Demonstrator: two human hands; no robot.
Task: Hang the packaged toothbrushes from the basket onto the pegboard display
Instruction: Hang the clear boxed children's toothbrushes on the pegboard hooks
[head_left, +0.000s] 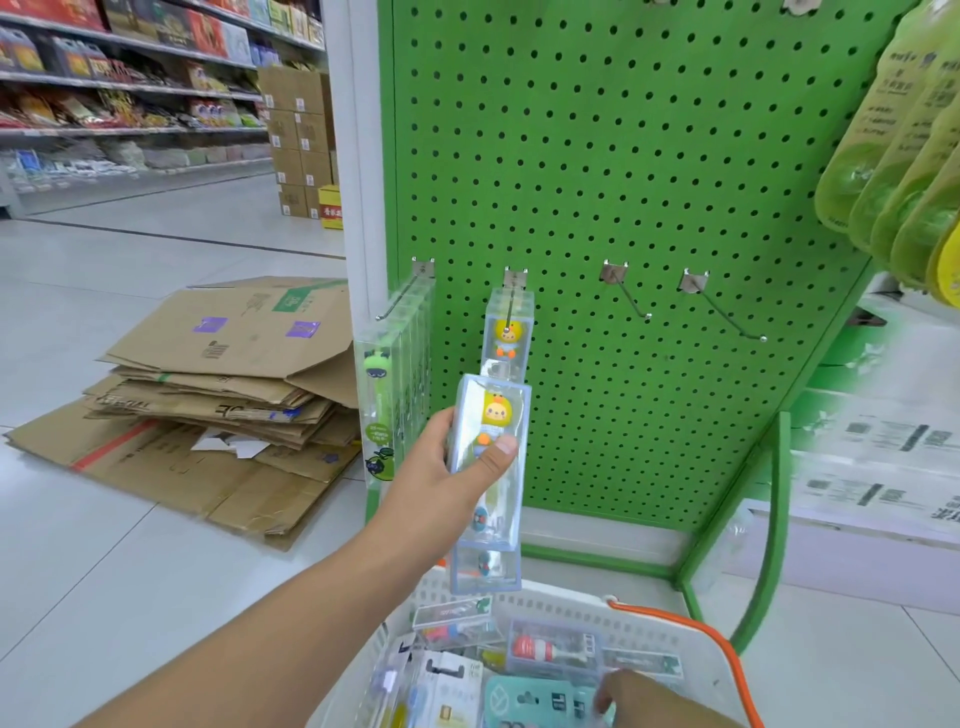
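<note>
1. While several clear toothbrush boxes already hang on the green pegboard (649, 208), the job looks to me only partly done: the leftmost hook (402, 293) carries a row of green-character boxes (397, 384), and the second hook (511, 301) holds at least one yellow-character box (508, 332).
2. The left hand (457, 467) grips another yellow-character toothbrush box (491, 478) upright, thumb across its front and fingers behind, just below the box on the second hook and not yet threaded onto it.
3. The right hand (644, 696) is down in the white basket (561, 605) among the remaining packs; its fingers touch the packs, but I cannot tell whether they grasp any.
4. Still to hang, as I judge it: the box in hand, then the mixed packs in the basket, including a clear box with a red brush (553, 649) and a teal card pack (535, 701).
5. Two bare hooks (631, 299) (724, 312) stand to the right of the filled ones, so there is room.
6. Nearby things: flattened cardboard (208, 405) on the floor to the left, hanging yellow-green pouches (904, 156) at the pegboard's right edge, and the basket's orange handle (691, 639). None blocks the hooks; the hook's upturned tip could make threading the hole fiddly.
</note>
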